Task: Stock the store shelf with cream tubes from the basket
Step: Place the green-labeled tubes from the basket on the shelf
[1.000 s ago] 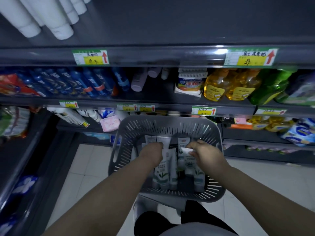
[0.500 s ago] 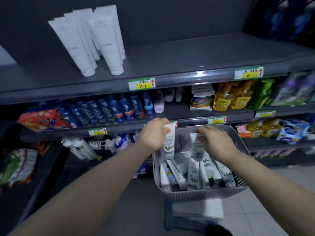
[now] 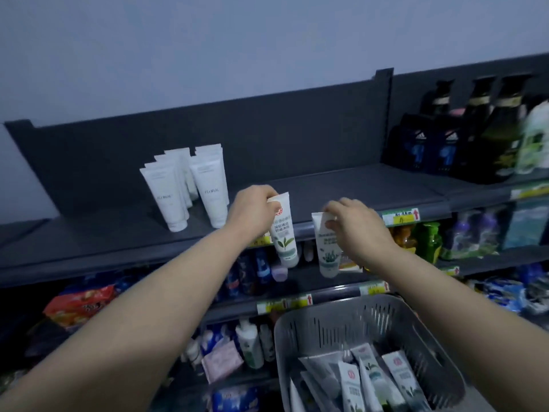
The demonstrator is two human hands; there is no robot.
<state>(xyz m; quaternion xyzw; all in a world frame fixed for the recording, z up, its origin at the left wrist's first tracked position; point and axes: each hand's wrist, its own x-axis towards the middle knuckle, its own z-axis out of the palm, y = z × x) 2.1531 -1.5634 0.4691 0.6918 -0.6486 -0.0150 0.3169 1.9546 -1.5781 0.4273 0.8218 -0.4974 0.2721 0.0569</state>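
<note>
My left hand [image 3: 252, 208] pinches the crimped end of a white cream tube with a green leaf print [image 3: 284, 233], which hangs cap down in front of the top shelf's edge. My right hand [image 3: 353, 230] pinches a second white cream tube [image 3: 326, 251] the same way, just to the right. Both tubes hang level with the dark grey top shelf [image 3: 341, 185]. Below at the right, the grey slotted basket [image 3: 335, 325] holds several more cream tubes [image 3: 365, 379] lying flat.
Several plain white tubes [image 3: 184, 188] stand cap down at the left of the top shelf. Dark bottles and boxes [image 3: 463, 141] fill its right end. Lower shelves carry blue bottles, yellow and green bottles, and snack bags [image 3: 80, 301].
Both hands lifted a tube each out of the basket and rose to the top shelf's front edge. The view tilted upward, so the basket now sits low at the right.
</note>
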